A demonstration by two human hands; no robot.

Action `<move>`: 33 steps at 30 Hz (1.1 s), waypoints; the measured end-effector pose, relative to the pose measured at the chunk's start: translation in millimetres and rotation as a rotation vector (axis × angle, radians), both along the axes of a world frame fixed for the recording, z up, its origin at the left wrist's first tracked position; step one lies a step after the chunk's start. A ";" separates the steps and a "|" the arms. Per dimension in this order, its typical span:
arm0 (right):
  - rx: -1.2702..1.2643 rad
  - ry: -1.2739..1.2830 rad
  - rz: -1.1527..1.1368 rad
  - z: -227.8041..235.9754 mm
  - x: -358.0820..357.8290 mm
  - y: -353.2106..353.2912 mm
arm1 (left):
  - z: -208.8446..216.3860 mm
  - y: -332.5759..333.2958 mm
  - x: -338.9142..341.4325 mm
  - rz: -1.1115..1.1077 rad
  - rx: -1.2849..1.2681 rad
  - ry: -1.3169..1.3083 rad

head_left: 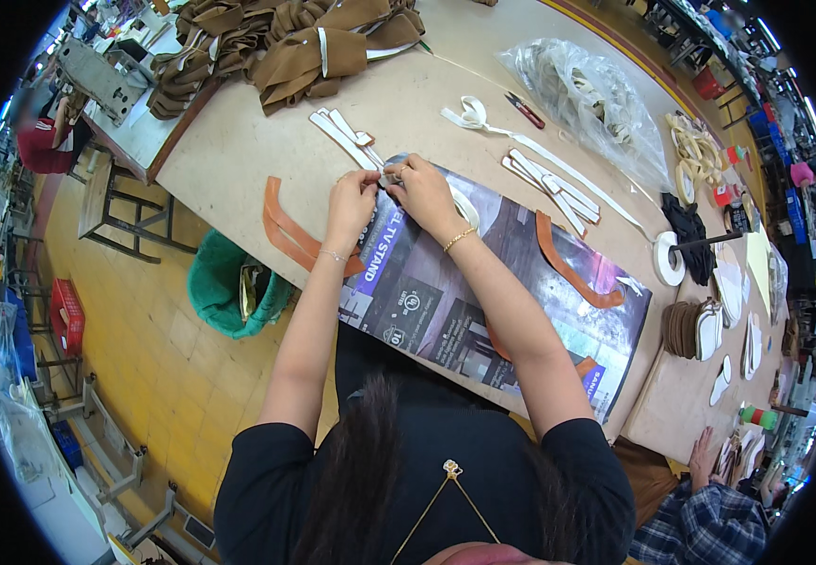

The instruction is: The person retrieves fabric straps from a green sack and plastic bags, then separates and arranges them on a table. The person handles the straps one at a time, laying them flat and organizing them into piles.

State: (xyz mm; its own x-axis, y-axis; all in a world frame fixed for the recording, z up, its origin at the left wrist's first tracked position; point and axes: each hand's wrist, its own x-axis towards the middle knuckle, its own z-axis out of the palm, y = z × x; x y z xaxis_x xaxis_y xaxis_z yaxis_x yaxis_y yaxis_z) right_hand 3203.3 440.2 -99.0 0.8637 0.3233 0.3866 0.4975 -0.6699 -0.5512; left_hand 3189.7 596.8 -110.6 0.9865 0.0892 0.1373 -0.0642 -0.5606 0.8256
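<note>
My left hand (354,200) and my right hand (424,193) come together at the far left corner of a printed cardboard sheet (483,273). Their fingers are pinched round something small, mostly hidden by the fingertips. White strips with brown edges (340,134) lie just beyond, reaching up to the fingers. A roll of white tape (465,213) shows partly beside my right wrist. Left of my left forearm lie curved orange-brown strips (281,226). Another curved orange-brown strip (559,262) rests on the sheet, right of my right forearm.
Brown fabric pieces (319,56) are heaped at the far left. Small red-handled snips (525,110), a clear plastic bag (592,94) and more white strips (551,191) lie beyond the sheet. A white tape reel (669,258) stands right. A green bin (220,287) is below the table edge.
</note>
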 end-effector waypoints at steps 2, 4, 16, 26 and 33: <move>-0.007 -0.030 0.014 2.0 1.0 2.1 | -5.2 2.6 0.5 -0.001 -0.010 0.004; 0.011 -0.038 0.022 -0.6 1.4 1.9 | -5.2 1.8 0.3 0.012 -0.069 0.043; 0.060 -0.205 0.050 -10.2 0.9 -0.4 | 3.4 2.6 9.6 -0.012 -0.081 0.179; -0.012 -0.076 0.070 -3.2 8.6 0.5 | 6.6 4.2 12.9 -0.039 -0.201 0.276; -0.079 -0.042 0.106 3.6 15.2 1.5 | -8.8 9.0 18.8 -0.033 -0.176 0.265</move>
State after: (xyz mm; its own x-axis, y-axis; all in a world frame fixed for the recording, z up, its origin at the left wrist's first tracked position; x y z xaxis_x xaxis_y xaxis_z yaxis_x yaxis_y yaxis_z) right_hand 3218.5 441.7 -95.5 0.8067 0.4426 0.3916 0.5892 -0.6531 -0.4756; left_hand 3208.5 605.7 -119.4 0.9886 0.0559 -0.1395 0.1501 -0.4091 0.9001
